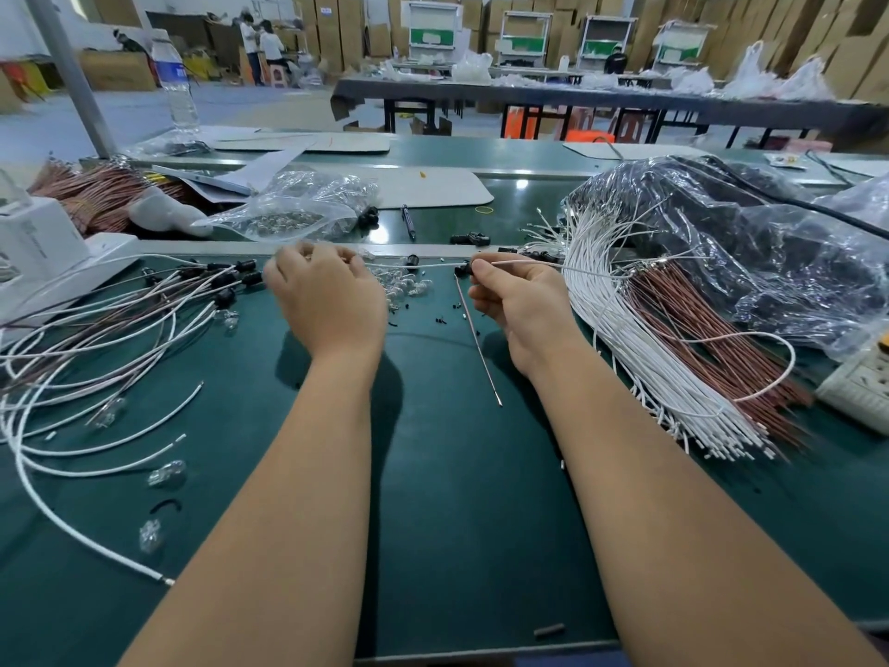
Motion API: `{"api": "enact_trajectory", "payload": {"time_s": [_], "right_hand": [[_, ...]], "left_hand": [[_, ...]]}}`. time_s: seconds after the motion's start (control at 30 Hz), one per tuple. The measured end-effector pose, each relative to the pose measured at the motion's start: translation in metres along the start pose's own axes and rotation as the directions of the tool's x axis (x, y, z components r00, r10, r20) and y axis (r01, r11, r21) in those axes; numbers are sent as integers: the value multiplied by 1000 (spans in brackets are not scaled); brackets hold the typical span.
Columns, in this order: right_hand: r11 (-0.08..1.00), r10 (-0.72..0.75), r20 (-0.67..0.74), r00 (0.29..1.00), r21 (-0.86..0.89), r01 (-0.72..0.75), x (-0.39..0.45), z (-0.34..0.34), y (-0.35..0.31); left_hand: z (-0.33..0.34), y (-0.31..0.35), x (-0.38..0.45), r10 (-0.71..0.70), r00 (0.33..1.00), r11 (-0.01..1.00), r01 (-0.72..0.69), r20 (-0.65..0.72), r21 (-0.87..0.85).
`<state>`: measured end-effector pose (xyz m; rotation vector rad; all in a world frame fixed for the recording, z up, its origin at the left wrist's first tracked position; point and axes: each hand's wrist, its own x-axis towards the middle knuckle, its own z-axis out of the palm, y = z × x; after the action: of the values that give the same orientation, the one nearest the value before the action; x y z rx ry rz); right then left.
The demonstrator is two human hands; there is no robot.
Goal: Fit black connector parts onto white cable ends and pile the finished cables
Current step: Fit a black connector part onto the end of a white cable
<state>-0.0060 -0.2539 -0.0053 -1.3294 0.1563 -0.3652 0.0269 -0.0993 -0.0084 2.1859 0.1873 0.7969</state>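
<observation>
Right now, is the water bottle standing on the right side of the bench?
No, the water bottle stands upright at the far left of the bench, beside a grey post.

Big workshop hall, grey floor (269, 101), back wall lined with stacked cardboard boxes (336, 26). Long dark table (601, 96) across the middle, loaded with white plastic bags (769, 74), white shelf racks (430, 26) behind it. Near side: green workbench (462, 474), grey post (72, 74) at left, glare spot on the bench surface.

Both bare forearms stretched forward, left hand (327, 296) knuckles-up, fingers seemingly curled, right hand (512, 296) pinching closed
</observation>
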Motion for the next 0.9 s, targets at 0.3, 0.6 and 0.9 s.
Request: {"api": "enact_trajectory", "payload": {"time_s": [0.3,0.6,0.9], "right_hand": [[999,-19,0,1000,27,19,-2,1,-1],[999,-41,-25,999,-16,40,-3,4,-2],[988,-111,-145,983,88,125,-1,3,-1]], "left_hand": [[-7,18,-11,384,919,921,-374,-86,110],[4,19,-12,517,844,856,-510,140,-83],[1,0,1,370,926,916,-378,81,137]]}}
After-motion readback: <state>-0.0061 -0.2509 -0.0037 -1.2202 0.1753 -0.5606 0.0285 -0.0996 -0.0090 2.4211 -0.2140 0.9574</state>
